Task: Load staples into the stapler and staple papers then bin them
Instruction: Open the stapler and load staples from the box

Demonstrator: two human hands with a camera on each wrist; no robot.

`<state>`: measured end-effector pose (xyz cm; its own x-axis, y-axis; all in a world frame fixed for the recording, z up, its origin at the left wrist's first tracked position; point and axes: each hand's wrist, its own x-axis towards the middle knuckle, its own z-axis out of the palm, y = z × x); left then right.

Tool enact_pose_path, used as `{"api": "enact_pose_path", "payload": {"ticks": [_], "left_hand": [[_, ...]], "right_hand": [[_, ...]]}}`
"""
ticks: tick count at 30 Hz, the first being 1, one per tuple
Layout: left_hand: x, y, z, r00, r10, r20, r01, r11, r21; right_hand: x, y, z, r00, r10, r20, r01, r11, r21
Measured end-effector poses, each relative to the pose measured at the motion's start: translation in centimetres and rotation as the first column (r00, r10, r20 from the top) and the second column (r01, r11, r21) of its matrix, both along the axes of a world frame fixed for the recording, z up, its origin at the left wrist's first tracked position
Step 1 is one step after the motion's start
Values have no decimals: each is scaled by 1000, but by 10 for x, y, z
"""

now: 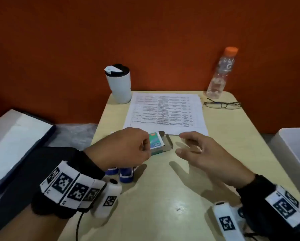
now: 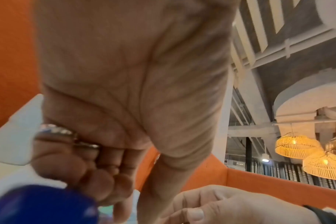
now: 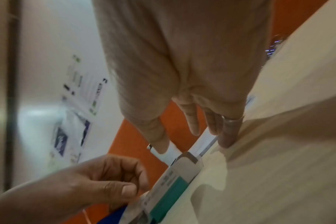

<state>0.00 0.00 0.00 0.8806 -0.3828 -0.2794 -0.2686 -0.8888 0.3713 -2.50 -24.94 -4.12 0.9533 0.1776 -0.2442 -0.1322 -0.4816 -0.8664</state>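
Left hand (image 1: 123,146) pinching staple box (image 1: 160,141), hiding stapler (image 1: 125,173), right hand (image 1: 203,153) spread.

staple box (image 1: 160,141): green-white, end flap open, on table | papers (image 1: 166,112): flat, behind it

Orange-walled booth, pale desk (image 1: 215,153).
Orange wall (image 1: 145,40) rises behind the desk; the orange partition (image 2: 278,184) is low at the side. Beyond it, two lit wicker lamps (image 2: 297,145) hang under grey ceiling beams (image 2: 297,45). Light is dim and warm.
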Motion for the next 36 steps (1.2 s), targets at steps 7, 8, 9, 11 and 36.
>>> {"api": "enact_pose_path", "payload": {"ticks": [7,8,9,11,36], "left_hand": [[-31,18,-1,969,91,230,-93,996,-2],[-37,21,-3,966,93,241,-97,995,3],[-43,22,-5,962,103,251,-107,994,4],[-53,18,-9,954,116,275,-124,992,12],[-13,-44,-18,963,80,256,-159,939,305]], "right_hand": [[-4,7,-1,999,45,7,-44,991,-128],[-4,8,0,999,22,-29,-25,996,-89],[-5,9,0,998,-4,-58,2,999,-36],[-8,13,1,991,-27,-128,38,996,85],[-9,20,7,964,-18,-265,82,969,233]]}}
